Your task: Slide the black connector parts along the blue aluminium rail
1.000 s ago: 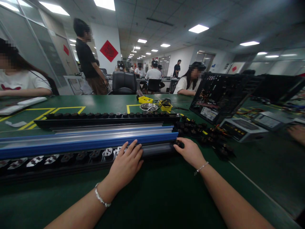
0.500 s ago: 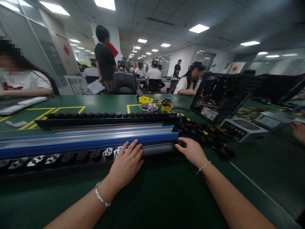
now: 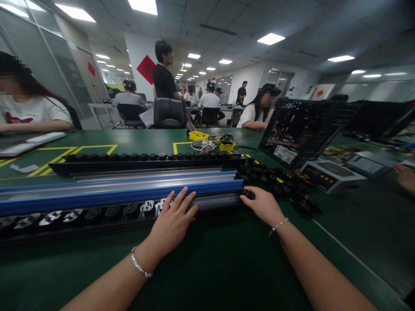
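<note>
A long black rail (image 3: 214,202) lies crosswise on the green table, its left part filled with a row of black and silver socket-like pieces (image 3: 113,211). My left hand (image 3: 175,216) rests over the rail with its fingers spread, covering the right end of that row. At the rail's right end my right hand (image 3: 261,203) pinches a small black piece (image 3: 247,193) between thumb and fingers. Just behind the rail runs a long blue-edged metal profile (image 3: 207,188). Farther back is another black rail (image 3: 145,164) topped with black pieces.
A heap of black pieces (image 3: 275,177) lies beyond my right hand. Behind it are an open computer case (image 3: 298,129) and a power supply (image 3: 332,175). Yellow bins (image 3: 198,136) and a metal dish (image 3: 202,145) stand farther back. People sit across the table; another person's hand (image 3: 405,178) shows at right.
Both hands have barely shifted, and my right hand still pinches the black piece. In the background the standing person has moved to the right.
</note>
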Available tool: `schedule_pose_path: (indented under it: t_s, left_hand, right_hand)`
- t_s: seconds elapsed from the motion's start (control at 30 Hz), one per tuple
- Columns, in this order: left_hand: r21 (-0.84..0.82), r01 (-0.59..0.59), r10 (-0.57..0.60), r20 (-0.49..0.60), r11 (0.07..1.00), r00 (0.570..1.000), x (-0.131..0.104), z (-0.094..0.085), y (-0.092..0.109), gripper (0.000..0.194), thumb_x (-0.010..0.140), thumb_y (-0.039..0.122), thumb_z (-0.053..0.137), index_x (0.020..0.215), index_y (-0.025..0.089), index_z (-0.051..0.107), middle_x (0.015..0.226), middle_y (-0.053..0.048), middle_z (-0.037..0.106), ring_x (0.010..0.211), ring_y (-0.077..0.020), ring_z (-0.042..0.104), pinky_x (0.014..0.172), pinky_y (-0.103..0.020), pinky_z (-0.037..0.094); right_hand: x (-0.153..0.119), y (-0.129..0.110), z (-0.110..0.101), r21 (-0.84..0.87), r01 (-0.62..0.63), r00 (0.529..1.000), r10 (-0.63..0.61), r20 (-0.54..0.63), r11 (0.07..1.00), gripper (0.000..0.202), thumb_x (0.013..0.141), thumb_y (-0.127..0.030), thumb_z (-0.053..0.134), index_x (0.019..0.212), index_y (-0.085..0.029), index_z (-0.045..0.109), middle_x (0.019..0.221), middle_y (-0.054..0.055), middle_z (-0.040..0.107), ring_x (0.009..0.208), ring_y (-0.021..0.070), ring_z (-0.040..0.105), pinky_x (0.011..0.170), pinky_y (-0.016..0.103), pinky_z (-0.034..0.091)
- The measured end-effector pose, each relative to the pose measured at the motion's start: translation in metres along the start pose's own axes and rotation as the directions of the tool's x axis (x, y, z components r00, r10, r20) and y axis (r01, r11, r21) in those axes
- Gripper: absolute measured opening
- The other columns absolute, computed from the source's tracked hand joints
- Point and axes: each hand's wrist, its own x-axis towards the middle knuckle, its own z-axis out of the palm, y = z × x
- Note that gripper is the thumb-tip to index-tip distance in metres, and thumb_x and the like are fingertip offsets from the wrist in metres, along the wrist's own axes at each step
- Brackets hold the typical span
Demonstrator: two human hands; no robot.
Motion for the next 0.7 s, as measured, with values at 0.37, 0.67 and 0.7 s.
schedule_pose_path:
  t_s: [0.37, 0.67, 0.7]
  left_hand:
    - [-0.015, -0.004, 0.004, 0.004, 1.0, 1.0, 0.0014, 0.003, -0.0051, 0.028, 0.081, 0.031, 0.056, 0.108, 0.031, 0.06, 0.137, -0.001, 0.046, 0.135, -0.028, 0.023, 0.107, -0.053, 0.023]
    - [-0.031, -0.005, 0.004, -0.013, 1.0, 1.0, 0.0021, 0.0019, -0.0046, 0.026, 0.08, 0.03, 0.057, 0.106, 0.03, 0.061, 0.136, -0.002, 0.047, 0.134, -0.0282, 0.026, 0.106, -0.053, 0.024]
    - [-0.033, -0.005, 0.004, -0.012, 0.999, 1.0, 0.0021, 0.0018, -0.0047, 0.026, 0.08, 0.029, 0.057, 0.106, 0.03, 0.061, 0.136, -0.002, 0.047, 0.134, -0.0282, 0.026, 0.107, -0.053, 0.024]
  right_hand:
    - [0.0034, 0.002, 0.006, 0.02, 0.03, 0.999, -0.029, -0.042, 0.999, 0.03, 0.076, -0.034, 0.054, 0.1, -0.019, 0.066, 0.105, 0.006, 0.066, 0.097, 0.0197, 0.06, 0.086, 0.029, 0.044]
    - [0.004, 0.0048, 0.0055, 0.012, 0.016, 0.997, -0.015, -0.073, 1.0, 0.029, 0.075, -0.031, 0.055, 0.1, -0.018, 0.065, 0.103, 0.006, 0.067, 0.097, 0.0192, 0.06, 0.088, 0.029, 0.043]
    - [0.004, 0.0049, 0.0052, 0.014, 0.016, 0.997, -0.015, -0.072, 1.0, 0.029, 0.075, -0.031, 0.055, 0.1, -0.018, 0.065, 0.103, 0.006, 0.067, 0.096, 0.0192, 0.061, 0.088, 0.029, 0.044]
